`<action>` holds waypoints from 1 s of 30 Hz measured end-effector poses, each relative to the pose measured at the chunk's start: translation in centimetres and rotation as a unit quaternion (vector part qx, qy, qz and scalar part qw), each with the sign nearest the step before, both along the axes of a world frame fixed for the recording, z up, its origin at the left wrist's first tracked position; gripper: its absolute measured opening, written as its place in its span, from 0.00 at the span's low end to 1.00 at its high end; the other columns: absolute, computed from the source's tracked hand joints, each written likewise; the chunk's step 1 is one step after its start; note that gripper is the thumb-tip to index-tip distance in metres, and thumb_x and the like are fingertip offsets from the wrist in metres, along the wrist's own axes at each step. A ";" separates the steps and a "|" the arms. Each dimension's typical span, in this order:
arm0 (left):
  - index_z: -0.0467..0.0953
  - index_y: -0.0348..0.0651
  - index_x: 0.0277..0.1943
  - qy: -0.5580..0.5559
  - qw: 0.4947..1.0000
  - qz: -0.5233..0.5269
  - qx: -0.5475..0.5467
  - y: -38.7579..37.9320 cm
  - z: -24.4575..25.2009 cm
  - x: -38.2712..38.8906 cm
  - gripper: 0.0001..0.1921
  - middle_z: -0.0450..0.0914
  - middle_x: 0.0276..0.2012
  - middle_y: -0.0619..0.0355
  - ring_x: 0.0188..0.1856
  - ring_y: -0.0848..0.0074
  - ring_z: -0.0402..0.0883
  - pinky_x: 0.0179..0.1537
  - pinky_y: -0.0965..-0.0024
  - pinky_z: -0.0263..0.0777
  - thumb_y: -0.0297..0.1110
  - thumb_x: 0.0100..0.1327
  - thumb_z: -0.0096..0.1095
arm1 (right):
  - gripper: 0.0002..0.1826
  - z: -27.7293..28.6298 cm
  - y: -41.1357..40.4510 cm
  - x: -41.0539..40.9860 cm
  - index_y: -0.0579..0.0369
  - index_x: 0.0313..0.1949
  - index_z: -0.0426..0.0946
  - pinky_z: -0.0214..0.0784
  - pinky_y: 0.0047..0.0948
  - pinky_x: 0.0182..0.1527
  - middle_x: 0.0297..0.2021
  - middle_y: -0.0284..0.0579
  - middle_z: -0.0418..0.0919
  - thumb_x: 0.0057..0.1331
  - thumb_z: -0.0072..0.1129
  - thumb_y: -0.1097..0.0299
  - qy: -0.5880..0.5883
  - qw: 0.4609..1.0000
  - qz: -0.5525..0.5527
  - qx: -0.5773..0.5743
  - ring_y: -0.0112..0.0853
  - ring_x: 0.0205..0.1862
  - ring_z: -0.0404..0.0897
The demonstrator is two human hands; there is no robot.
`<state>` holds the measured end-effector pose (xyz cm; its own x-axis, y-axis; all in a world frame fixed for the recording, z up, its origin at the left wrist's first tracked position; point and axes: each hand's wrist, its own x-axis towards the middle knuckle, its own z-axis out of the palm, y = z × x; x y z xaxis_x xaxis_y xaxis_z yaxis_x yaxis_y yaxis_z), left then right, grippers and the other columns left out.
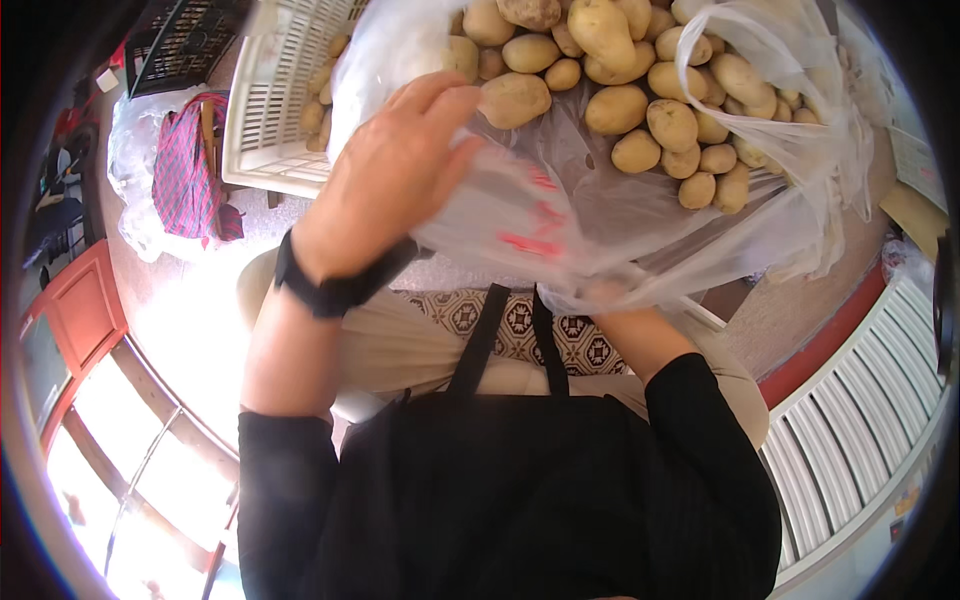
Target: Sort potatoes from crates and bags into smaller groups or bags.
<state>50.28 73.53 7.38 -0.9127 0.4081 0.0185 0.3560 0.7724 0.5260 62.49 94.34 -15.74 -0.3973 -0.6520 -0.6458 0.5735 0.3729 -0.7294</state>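
Note:
Several potatoes (pixel 616 109) lie heaped on clear plastic sheeting at the top of the view. A thin clear plastic bag with red print (pixel 525 217) spreads between my hands, in front of the heap. My left hand (pixel 397 165), with a black band on its wrist, is slightly blurred over the bag's left side; its fingertips are beside a large potato (pixel 514 100), and its grip is unclear. My right hand (pixel 611 289) shows hazily through the bag's gathered plastic near my lap, its fingers closed on it.
A white slatted plastic crate (pixel 262 112) holding some potatoes stands at the upper left. Beyond it are a black crate (pixel 180 45) and a checked cloth (pixel 187 169). A looped plastic handle (pixel 686 60) hangs over the heap. White slats (pixel 847 427) stand at the right.

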 end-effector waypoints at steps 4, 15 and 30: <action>0.65 0.36 0.49 -0.129 0.978 0.069 -0.152 -3.4 -4.6 0.5 0.20 0.71 0.43 0.41 0.46 0.53 0.70 0.45 0.61 0.65 0.36 0.55 0.54 | 0.25 8.6 -2.4 -0.4 0.56 0.46 0.69 0.65 0.26 0.43 0.37 0.41 0.74 0.48 0.61 0.64 0.014 0.995 -0.033 -0.089 0.31 0.37 0.73; 0.69 0.38 0.48 -0.251 0.783 0.218 0.526 -1.4 -1.3 3.1 0.21 0.75 0.41 0.54 0.44 0.72 0.73 0.41 0.67 0.70 0.47 0.62 0.47 | 0.25 23.2 -5.1 -6.3 0.62 0.41 0.67 0.66 0.31 0.38 0.36 0.49 0.73 0.48 0.64 0.59 0.464 0.835 -0.291 -0.059 0.35 0.35 0.74; 0.66 0.36 0.42 -0.108 0.434 0.473 0.759 -15.9 -11.9 1.4 0.18 0.73 0.35 0.48 0.38 0.63 0.73 0.29 0.66 0.72 0.45 0.62 0.46 | 0.18 16.0 -6.9 -12.5 0.55 0.46 0.62 0.68 0.41 0.34 0.40 0.50 0.67 0.53 0.47 0.76 0.675 0.682 0.049 0.279 0.46 0.36 0.74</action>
<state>51.69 57.60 -4.47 -0.7058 -0.4843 -0.5170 0.0741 -0.7763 0.6260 50.01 87.41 0.26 -0.8469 -0.5211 0.1060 -0.5270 0.7960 -0.2979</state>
